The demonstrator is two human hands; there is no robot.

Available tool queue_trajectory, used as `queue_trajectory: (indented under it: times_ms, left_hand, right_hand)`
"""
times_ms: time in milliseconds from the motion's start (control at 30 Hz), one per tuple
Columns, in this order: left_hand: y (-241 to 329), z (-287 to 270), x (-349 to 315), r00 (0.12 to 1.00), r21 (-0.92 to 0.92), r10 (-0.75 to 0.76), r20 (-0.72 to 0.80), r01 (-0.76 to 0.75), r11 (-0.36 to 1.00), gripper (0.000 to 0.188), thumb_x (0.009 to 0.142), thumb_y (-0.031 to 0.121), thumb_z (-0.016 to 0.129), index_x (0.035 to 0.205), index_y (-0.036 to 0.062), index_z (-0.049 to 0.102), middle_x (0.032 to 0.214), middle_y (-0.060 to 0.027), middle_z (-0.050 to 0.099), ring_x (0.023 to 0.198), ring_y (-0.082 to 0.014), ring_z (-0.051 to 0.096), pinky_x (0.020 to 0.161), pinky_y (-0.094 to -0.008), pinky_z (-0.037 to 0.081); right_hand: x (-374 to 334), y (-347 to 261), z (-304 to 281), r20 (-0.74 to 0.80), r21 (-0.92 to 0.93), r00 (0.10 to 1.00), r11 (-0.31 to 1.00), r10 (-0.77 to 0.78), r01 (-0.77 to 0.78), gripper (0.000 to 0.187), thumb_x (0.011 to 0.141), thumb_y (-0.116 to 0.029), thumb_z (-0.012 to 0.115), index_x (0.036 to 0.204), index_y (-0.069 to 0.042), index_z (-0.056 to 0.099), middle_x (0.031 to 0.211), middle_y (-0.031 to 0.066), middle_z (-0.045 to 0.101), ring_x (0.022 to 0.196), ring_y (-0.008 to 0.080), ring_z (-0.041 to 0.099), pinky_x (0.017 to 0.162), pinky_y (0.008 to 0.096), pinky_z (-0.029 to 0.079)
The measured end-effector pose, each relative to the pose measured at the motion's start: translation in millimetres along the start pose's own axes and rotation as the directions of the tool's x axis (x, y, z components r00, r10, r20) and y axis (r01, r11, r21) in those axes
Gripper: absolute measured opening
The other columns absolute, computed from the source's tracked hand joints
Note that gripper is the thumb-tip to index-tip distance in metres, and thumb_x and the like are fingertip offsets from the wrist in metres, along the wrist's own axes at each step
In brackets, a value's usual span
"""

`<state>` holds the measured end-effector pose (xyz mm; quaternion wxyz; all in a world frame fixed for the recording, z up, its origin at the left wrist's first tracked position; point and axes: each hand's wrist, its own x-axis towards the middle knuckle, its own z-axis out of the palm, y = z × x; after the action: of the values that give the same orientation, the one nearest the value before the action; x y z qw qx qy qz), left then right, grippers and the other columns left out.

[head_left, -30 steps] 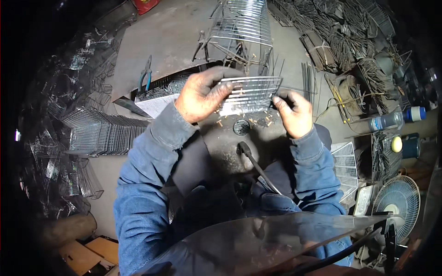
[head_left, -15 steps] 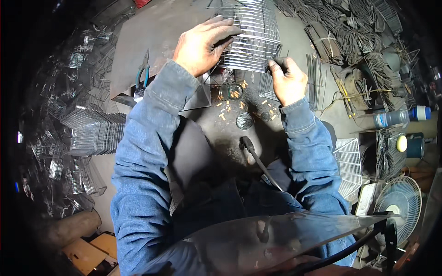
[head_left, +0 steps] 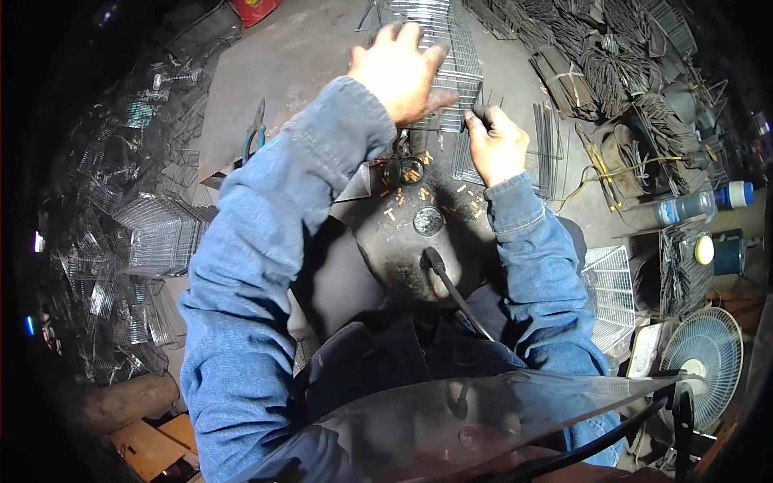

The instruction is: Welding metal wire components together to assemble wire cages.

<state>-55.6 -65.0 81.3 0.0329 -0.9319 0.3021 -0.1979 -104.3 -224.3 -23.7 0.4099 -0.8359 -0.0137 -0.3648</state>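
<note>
L hand (head_left: 398, 72) is spread, fingers apart, over the L side of the wire rack (head_left: 460, 64), nr the grey sheet's (head_left: 266, 72) R edge. R hand (head_left: 499, 145) is curled at the rack's near R corner; can't tell if it's pinching wire. Uneven pressure could prob. skew the rack; a low L sleeve (head_left: 278, 209) might knock the cup (head_left: 423, 167) w/ tan pegs (head_left: 411, 174). Nearer the body, a round dish (head_left: 415, 229) has small shiny bits (head_left: 427, 221).

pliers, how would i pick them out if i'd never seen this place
Find the broad grey sheet at upper left, then the left denim sleeve crossing it. Just left of that sleeve, the pliers point upward, set apart from the grey metal around them by blue handles.
</note>
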Motion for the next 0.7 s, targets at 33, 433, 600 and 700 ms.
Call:
queue_trajectory:
  times_ms: [33, 433, 600, 700]
  left_hand:
    - [3, 6, 0, 0.999, -0.027, -0.024, -0.027, 0.023, 0.999, 0.065, 0.077, 0.052, 0.061, 0.13, 0.0181, 0.044, 0.131, -0.011, 0.043, 0.121, -0.0358, 0.041, 0.083, -0.0519, 0.048]
    - [-29, 32, -16, 0.994, -0.085, -0.018, -0.105, 0.009, 0.996, 0.069, 0.073, 0.054, 0.063, 0.132, 0.0246, 0.041, 0.137, 0.0005, 0.042, 0.126, -0.0297, 0.038, 0.087, -0.052, 0.046]
    - [-26, 21, -10, 1.0, -0.038, -0.001, -0.029, 0.0, 0.999, 0.068, 0.074, 0.05, 0.065, 0.132, 0.0248, 0.039, 0.14, 0.0024, 0.037, 0.128, -0.0287, 0.036, 0.093, -0.0481, 0.044]
    - [-32, 23, -15, 1.0, -0.036, -0.012, -0.011, 0.012, 0.999, 0.068, 0.072, 0.051, 0.065, 0.13, 0.0245, 0.041, 0.14, 0.0028, 0.038, 0.128, -0.0287, 0.036, 0.093, -0.0485, 0.044]
  right_hand:
    - [0, -1, 1, -0.004, 0.006, 1.0, 1.0, -0.001, 0.001, 0.013, 0.077, -0.014, 0.067, 0.076, -0.004, 0.06, 0.066, 0.017, 0.059, 0.062, 0.0318, 0.061, 0.055, 0.0352, 0.048]
    - [-33, 15, -2, 0.374, 0.075, 0.888, 0.946, 0.268, -0.317, 0.03, 0.081, -0.026, 0.063, 0.093, 0.001, 0.058, 0.085, 0.0224, 0.063, 0.075, 0.0323, 0.064, 0.068, 0.0356, 0.051]
    - [-207, 97, 36, 0.856, -0.509, -0.008, 0.838, 0.518, -0.196, 0.066, 0.064, -0.049, 0.068, 0.106, 0.001, 0.057, 0.102, 0.026, 0.06, 0.097, 0.0361, 0.059, 0.083, 0.0417, 0.047]
    - [-286, 121, 73, 0.888, -0.387, 0.104, 0.849, 0.449, -0.359, 0.055, 0.063, -0.04, 0.071, 0.103, -0.004, 0.059, 0.101, 0.0217, 0.062, 0.094, 0.0334, 0.059, 0.08, 0.0402, 0.047]
